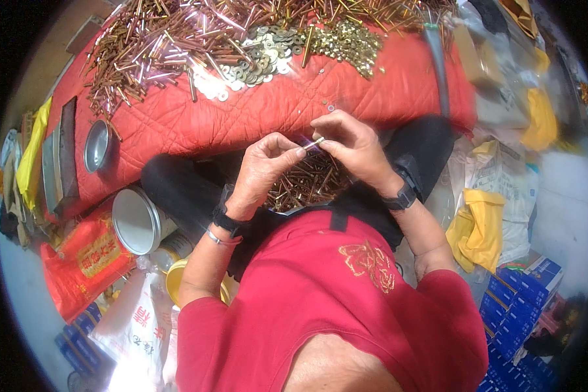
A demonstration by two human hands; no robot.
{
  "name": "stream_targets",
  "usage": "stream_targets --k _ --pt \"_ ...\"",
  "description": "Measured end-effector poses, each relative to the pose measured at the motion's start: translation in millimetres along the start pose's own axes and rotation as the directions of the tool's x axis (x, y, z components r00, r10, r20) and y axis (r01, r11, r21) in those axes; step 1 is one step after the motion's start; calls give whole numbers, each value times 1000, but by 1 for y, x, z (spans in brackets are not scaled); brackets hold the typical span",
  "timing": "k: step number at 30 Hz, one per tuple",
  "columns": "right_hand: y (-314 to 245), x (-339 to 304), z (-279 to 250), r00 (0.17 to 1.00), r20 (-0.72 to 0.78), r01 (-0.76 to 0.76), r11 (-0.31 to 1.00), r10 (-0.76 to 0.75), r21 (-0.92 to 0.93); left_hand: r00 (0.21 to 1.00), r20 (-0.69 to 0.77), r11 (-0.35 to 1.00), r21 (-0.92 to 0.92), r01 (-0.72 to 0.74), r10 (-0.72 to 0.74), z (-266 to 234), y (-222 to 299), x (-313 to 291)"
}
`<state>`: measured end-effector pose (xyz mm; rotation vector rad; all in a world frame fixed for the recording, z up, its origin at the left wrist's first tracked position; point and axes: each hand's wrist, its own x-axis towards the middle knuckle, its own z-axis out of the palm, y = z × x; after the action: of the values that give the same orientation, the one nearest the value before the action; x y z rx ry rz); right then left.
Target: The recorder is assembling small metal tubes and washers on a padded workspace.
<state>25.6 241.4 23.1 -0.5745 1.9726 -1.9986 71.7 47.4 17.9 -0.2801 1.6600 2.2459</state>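
In front of my lap, both hands meet at a thin, shiny metal bolt. My left hand pinches one end between thumb and fingertips. At the other end, the thumb and fingers of my right hand close on the bolt's tip; any small part there is hidden by the fingers. Below the hands, between my legs, lies a heap of coppery bolts. Beyond them, a red quilted cover carries a large pile of coppery rods, flat washers and small brass-coloured nuts.
A metal bowl rests at the quilt's left edge. A round pale tin, a yellow bucket and a red bag stand at left. Yellow bags and stacked blue boxes are at right.
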Motion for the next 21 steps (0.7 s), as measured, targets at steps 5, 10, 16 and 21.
stream_targets --k 5,10,16,21 --pt "-6 1 -2 992 24 130 961 -128 -246 993 30 993 -26 112 -111 -6 5 -1" --pt "-5 0 0 963 51 259 851 -266 -458 998 8 998 -29 61 -61 0 2 -1" --pt "-1 3 0 912 89 378 735 -401 -564 998 47 997 65 -36 33 6 5 -3" --pt "-9 2 1 995 5 -95 937 103 -336 994 47 977 187 -105 98 7 5 -3"
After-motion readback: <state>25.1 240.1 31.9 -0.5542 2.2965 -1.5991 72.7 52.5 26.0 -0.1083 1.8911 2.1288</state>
